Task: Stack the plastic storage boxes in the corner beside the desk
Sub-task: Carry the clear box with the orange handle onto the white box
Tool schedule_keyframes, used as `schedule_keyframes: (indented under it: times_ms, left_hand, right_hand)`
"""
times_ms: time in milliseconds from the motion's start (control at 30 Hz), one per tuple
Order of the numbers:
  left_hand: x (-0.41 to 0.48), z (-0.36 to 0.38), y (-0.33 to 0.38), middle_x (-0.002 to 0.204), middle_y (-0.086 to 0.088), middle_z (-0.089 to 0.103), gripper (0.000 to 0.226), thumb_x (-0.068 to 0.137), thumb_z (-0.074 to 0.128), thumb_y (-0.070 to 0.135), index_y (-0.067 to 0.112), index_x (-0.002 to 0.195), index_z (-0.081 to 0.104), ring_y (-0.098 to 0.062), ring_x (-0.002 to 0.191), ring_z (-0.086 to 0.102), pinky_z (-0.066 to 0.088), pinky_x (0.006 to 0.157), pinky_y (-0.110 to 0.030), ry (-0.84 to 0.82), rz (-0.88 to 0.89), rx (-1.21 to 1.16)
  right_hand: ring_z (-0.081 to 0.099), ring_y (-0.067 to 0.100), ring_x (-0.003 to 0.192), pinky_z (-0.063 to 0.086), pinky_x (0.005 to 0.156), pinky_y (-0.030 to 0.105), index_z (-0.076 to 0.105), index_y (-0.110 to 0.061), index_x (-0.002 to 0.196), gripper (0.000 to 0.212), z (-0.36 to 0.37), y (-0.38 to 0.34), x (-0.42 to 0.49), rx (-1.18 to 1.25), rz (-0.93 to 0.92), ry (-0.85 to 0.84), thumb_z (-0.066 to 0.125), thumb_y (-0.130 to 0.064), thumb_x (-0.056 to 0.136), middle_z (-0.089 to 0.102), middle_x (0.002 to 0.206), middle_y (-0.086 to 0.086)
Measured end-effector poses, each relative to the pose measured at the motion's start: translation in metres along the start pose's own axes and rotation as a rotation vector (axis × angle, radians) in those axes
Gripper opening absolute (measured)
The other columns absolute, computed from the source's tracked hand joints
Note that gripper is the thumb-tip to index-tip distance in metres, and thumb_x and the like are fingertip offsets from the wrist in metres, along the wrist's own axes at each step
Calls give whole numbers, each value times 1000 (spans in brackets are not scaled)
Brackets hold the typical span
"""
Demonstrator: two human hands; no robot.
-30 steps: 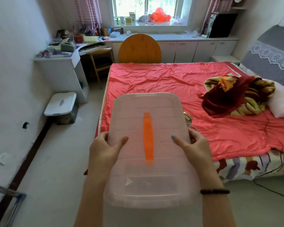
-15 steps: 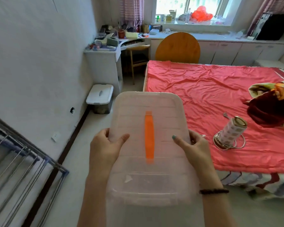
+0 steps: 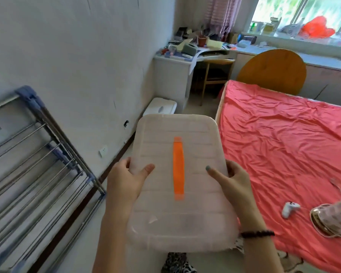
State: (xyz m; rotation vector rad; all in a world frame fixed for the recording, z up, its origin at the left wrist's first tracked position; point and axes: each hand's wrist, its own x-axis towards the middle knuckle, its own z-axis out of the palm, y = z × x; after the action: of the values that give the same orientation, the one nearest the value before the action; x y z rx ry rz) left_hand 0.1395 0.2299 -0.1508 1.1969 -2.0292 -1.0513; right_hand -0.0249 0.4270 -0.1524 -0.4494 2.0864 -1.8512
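I hold a translucent plastic storage box [image 3: 197, 196] with an orange handle on its lid, level in front of my chest. My left hand [image 3: 124, 182] grips its left side with the thumb on the lid. On the right side, my right hand [image 3: 234, 184] grips the same way. A second storage box with a white lid [image 3: 161, 108] stands on the floor against the wall, right beside the white desk [image 3: 175, 66]. The held box hides that box's near end.
A metal drying rack [image 3: 37, 164] leans along the left wall. The bed with a red sheet [image 3: 283, 134] fills the right side, with a small white controller [image 3: 289, 208] and a lamp on it. A wooden chair [image 3: 215, 75] stands under the desk. A narrow floor strip runs between wall and bed.
The view has swung left and moved forward along the bed. The drying rack has come into full view and the floor box by the desk is closer. My grip on the box is unchanged.
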Motion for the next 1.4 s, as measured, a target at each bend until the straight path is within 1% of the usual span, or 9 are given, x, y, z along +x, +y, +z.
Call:
schedule_keyframes:
  times_ms: [133, 200, 367, 433, 667, 867, 1067, 1167, 1400]
  left_hand:
    - [55, 17, 3, 80, 14, 57, 53, 67, 78, 51, 15, 103, 65, -6, 72, 53, 37, 60, -19, 35, -30, 2]
    - [84, 25, 6, 79, 14, 55, 51, 68, 77, 52, 16, 101, 64, -9, 74, 55, 38, 63, -22, 49, -45, 19]
    - [165, 50, 25, 76, 17, 55, 47, 68, 75, 54, 18, 96, 61, -9, 72, 54, 38, 64, -23, 70, -56, 35]
    - [191, 59, 33, 74, 21, 53, 42, 68, 74, 54, 24, 92, 57, 2, 69, 51, 35, 58, -16, 73, -50, 22]
    - [268, 81, 46, 79, 22, 54, 48, 69, 74, 54, 21, 102, 60, 5, 72, 51, 34, 56, -12, 55, -44, 8]
    - [349, 98, 44, 92, 7, 65, 53, 70, 74, 53, 17, 106, 62, -14, 83, 59, 40, 63, -20, 8, -31, 2]
    - [452, 104, 41, 82, 18, 60, 50, 68, 75, 54, 20, 102, 63, -2, 76, 57, 36, 58, -12, -52, 22, -10]
    - [504, 105, 40, 82, 18, 60, 54, 68, 75, 55, 19, 106, 63, -5, 77, 57, 36, 59, -12, -83, 50, -15]
    - [587, 113, 32, 83, 18, 58, 58, 66, 77, 53, 16, 109, 64, -11, 81, 58, 38, 62, -15, -135, 69, -25]
  right_hand:
    - [69, 0, 69, 50, 56, 12, 72, -9, 103, 30, 28, 0, 69, -37, -25, -62, 81, -12, 75, 75, 87, -3]
    - [68, -3, 65, 48, 54, 11, 71, -9, 103, 30, 42, -3, 103, -40, -20, -79, 81, -12, 75, 74, 86, -4]
    - [66, -7, 63, 46, 53, 7, 70, -15, 99, 29, 66, -15, 192, -45, -24, -83, 82, -15, 73, 72, 84, -9]
    - [67, -5, 65, 47, 54, 8, 70, -17, 98, 29, 72, -17, 221, -56, -22, -78, 83, -17, 73, 73, 84, -9]
    - [70, 2, 71, 51, 56, 12, 69, -26, 92, 25, 96, -25, 293, -36, 16, -74, 83, -19, 72, 75, 86, -7]
    - [70, 1, 72, 51, 56, 12, 69, -21, 99, 29, 132, -31, 354, -35, 37, -24, 82, -17, 73, 74, 86, -8]
    - [70, 2, 77, 54, 61, 14, 69, -18, 107, 35, 184, -40, 411, -44, 36, 57, 82, -23, 74, 73, 93, -6]
    - [69, 0, 75, 50, 57, 9, 69, -15, 109, 38, 212, -47, 440, -46, 32, 107, 82, -22, 74, 73, 94, -5]
    - [71, 4, 79, 54, 61, 15, 68, -18, 108, 37, 258, -49, 491, -67, 51, 147, 82, -26, 74, 73, 95, -5]
